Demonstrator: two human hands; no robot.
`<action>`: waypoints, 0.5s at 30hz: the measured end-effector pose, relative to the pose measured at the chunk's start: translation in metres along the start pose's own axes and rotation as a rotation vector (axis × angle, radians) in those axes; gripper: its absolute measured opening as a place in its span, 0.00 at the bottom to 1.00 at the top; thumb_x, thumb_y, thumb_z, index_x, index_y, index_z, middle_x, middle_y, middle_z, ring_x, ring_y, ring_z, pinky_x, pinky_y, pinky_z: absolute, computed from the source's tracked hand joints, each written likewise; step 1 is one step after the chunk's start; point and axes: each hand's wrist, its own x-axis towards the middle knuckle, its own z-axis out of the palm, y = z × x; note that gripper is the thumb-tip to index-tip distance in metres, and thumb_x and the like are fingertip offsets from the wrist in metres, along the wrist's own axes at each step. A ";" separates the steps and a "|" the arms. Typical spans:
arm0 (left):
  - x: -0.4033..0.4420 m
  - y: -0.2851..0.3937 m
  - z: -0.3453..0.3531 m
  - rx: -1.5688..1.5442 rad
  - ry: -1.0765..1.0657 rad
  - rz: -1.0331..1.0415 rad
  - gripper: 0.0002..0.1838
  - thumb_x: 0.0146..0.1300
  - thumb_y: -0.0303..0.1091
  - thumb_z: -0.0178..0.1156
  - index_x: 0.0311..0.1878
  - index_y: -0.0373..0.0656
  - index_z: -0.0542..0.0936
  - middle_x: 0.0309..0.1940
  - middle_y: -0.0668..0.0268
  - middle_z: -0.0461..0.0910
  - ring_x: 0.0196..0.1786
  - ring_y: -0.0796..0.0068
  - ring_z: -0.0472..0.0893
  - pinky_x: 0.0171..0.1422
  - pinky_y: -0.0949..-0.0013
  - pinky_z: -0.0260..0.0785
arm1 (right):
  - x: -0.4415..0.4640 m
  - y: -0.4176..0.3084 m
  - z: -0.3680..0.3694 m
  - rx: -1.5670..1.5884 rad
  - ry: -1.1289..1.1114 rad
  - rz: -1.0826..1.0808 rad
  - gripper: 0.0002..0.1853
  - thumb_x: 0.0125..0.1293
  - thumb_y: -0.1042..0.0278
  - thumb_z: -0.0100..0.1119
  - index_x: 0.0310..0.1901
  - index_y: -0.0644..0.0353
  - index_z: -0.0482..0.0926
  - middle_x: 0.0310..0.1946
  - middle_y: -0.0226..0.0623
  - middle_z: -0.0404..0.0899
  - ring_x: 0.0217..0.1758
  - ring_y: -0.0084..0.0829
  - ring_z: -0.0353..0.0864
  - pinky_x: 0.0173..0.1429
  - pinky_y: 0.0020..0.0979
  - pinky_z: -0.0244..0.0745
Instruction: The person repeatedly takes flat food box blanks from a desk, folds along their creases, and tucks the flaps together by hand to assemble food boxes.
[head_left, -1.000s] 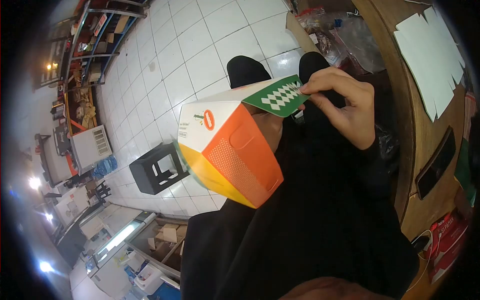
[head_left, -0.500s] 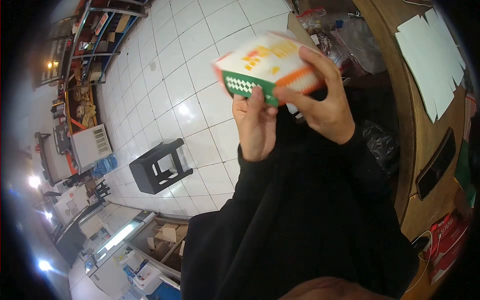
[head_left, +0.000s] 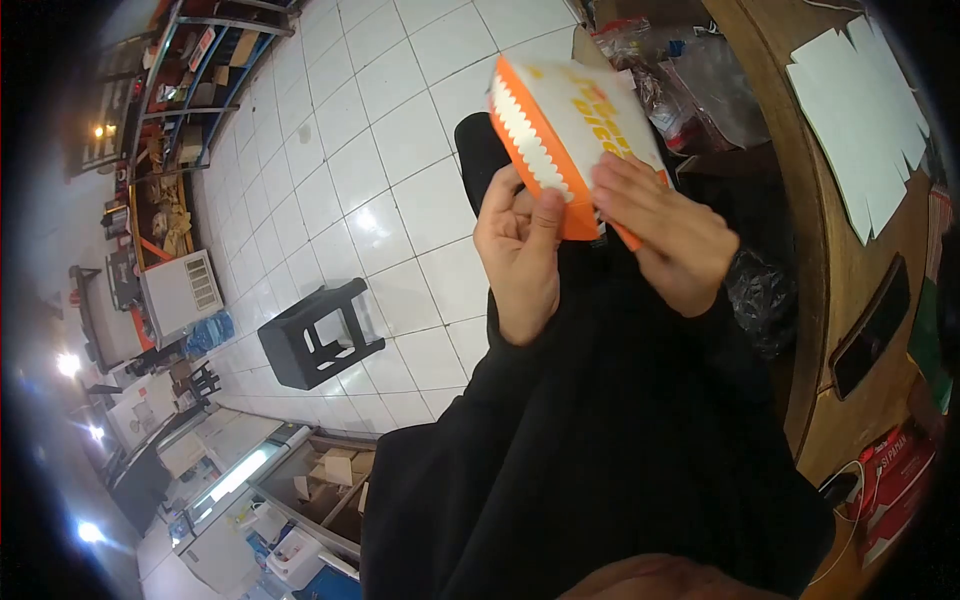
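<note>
A printed cardboard food box point(head_left: 590, 110) is held up in front of me, its white face with yellow lettering turned to the upper right and an orange side with a white scalloped strip facing me. My left hand point(head_left: 522, 240) pinches the lower orange edge between thumb and bent fingers. Against the lower right of the box lies my right hand point(head_left: 668, 232), its fingers stretched flat along the white face and its thumb hidden. An orange flap shows just under the right fingers.
A black plastic stool point(head_left: 315, 335) stands on the white tiled floor point(head_left: 400, 160). To the right, a wooden table point(head_left: 860, 300) bears cut white sheets point(head_left: 860, 120), a phone point(head_left: 872, 325) and a red package point(head_left: 900, 480). Plastic bags point(head_left: 710, 85) lie near its inner edge.
The box has been turned, so its orange side now faces me where the green one did. My right hand has shifted from gripping the far edge to lying flat on the face.
</note>
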 end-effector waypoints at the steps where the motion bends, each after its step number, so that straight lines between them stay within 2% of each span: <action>1: -0.001 -0.007 -0.007 0.104 -0.038 0.118 0.15 0.60 0.24 0.54 0.50 0.31 0.66 0.42 0.55 0.76 0.44 0.74 0.77 0.48 0.75 0.69 | -0.005 0.002 -0.003 0.154 0.079 0.128 0.17 0.43 0.86 0.59 0.39 0.69 0.79 0.35 0.47 0.80 0.42 0.37 0.81 0.48 0.30 0.75; 2: -0.003 -0.012 -0.011 0.208 -0.076 0.237 0.13 0.58 0.21 0.55 0.46 0.31 0.67 0.40 0.54 0.77 0.41 0.74 0.78 0.45 0.75 0.71 | -0.008 0.003 -0.003 0.308 0.160 0.256 0.16 0.43 0.87 0.59 0.38 0.69 0.79 0.35 0.46 0.80 0.41 0.35 0.81 0.47 0.29 0.75; 3: -0.004 -0.014 -0.008 0.210 -0.078 0.236 0.13 0.58 0.21 0.55 0.46 0.31 0.67 0.40 0.54 0.77 0.41 0.74 0.78 0.45 0.75 0.71 | -0.009 0.002 -0.003 0.466 0.229 0.387 0.13 0.44 0.88 0.61 0.35 0.69 0.79 0.34 0.44 0.81 0.40 0.32 0.81 0.44 0.26 0.76; 4: -0.004 -0.016 -0.003 0.281 -0.005 0.311 0.12 0.56 0.19 0.56 0.44 0.32 0.68 0.38 0.54 0.77 0.39 0.74 0.79 0.43 0.75 0.71 | -0.006 0.000 -0.004 0.578 0.233 0.501 0.09 0.46 0.87 0.61 0.32 0.69 0.80 0.33 0.43 0.81 0.39 0.31 0.81 0.41 0.24 0.75; 7: 0.000 -0.018 0.007 0.344 0.125 0.420 0.12 0.54 0.16 0.58 0.41 0.32 0.69 0.34 0.55 0.78 0.36 0.73 0.80 0.41 0.75 0.73 | -0.004 0.003 -0.006 0.558 0.185 0.393 0.09 0.46 0.86 0.61 0.32 0.68 0.80 0.32 0.43 0.81 0.37 0.31 0.82 0.41 0.24 0.75; 9: 0.002 -0.017 0.009 0.338 0.182 0.453 0.13 0.53 0.16 0.58 0.41 0.31 0.69 0.33 0.56 0.78 0.36 0.72 0.80 0.40 0.74 0.73 | 0.003 -0.001 -0.011 0.354 0.089 0.301 0.10 0.47 0.85 0.61 0.34 0.67 0.81 0.31 0.42 0.81 0.35 0.31 0.81 0.40 0.24 0.74; 11: 0.003 -0.018 0.010 0.375 0.245 0.548 0.13 0.52 0.15 0.58 0.40 0.33 0.69 0.32 0.53 0.78 0.35 0.68 0.80 0.42 0.71 0.74 | 0.005 0.000 -0.015 0.358 0.083 0.299 0.10 0.47 0.85 0.61 0.34 0.66 0.81 0.31 0.42 0.81 0.35 0.30 0.81 0.39 0.23 0.73; 12: 0.002 -0.019 0.009 0.375 0.244 0.545 0.13 0.52 0.15 0.58 0.40 0.33 0.69 0.32 0.53 0.78 0.35 0.68 0.80 0.42 0.71 0.74 | 0.004 0.001 -0.017 0.359 0.074 0.297 0.10 0.47 0.84 0.61 0.34 0.66 0.81 0.30 0.42 0.81 0.34 0.30 0.80 0.38 0.22 0.72; 14: 0.002 -0.023 0.004 0.594 0.170 0.636 0.13 0.52 0.13 0.57 0.41 0.33 0.69 0.33 0.52 0.78 0.38 0.69 0.80 0.45 0.70 0.74 | 0.001 0.006 -0.017 0.382 0.103 0.294 0.10 0.47 0.84 0.61 0.34 0.65 0.81 0.29 0.40 0.81 0.33 0.27 0.79 0.37 0.21 0.70; 15: 0.004 -0.026 0.001 0.594 0.171 0.638 0.13 0.52 0.13 0.57 0.41 0.33 0.69 0.33 0.52 0.78 0.38 0.69 0.80 0.45 0.70 0.74 | 0.000 0.007 -0.017 0.402 0.103 0.362 0.10 0.47 0.84 0.62 0.34 0.65 0.81 0.29 0.39 0.81 0.32 0.26 0.78 0.37 0.21 0.70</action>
